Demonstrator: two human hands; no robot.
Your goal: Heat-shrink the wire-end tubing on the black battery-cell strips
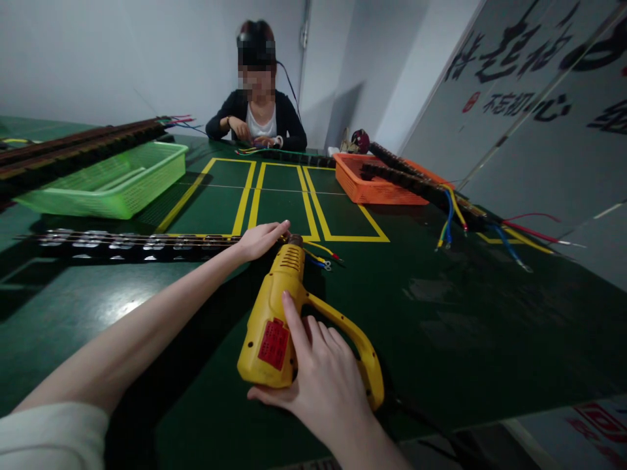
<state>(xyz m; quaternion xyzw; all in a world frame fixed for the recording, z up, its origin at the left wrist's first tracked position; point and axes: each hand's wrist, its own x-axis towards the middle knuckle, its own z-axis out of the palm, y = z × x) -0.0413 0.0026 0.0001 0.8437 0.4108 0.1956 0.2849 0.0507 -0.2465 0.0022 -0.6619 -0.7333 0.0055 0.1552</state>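
Observation:
My right hand (321,375) is wrapped round the handle of a yellow heat gun (281,307) with a red label, its index finger lying along the body. The gun's nozzle points away from me at the end of a long black cable chain (127,245) lying across the green table. My left hand (259,238) rests on that end of the chain, fingers curled over it. Thin coloured wires (323,256) with ring terminals stick out of the chain just beyond the nozzle.
A green plastic basket (110,179) sits at the left with more chains behind it. An orange basket (375,179) holds another chain with wires (455,219) trailing right. A person sits across the table (431,313). Yellow tape (308,209) marks rectangles on its top.

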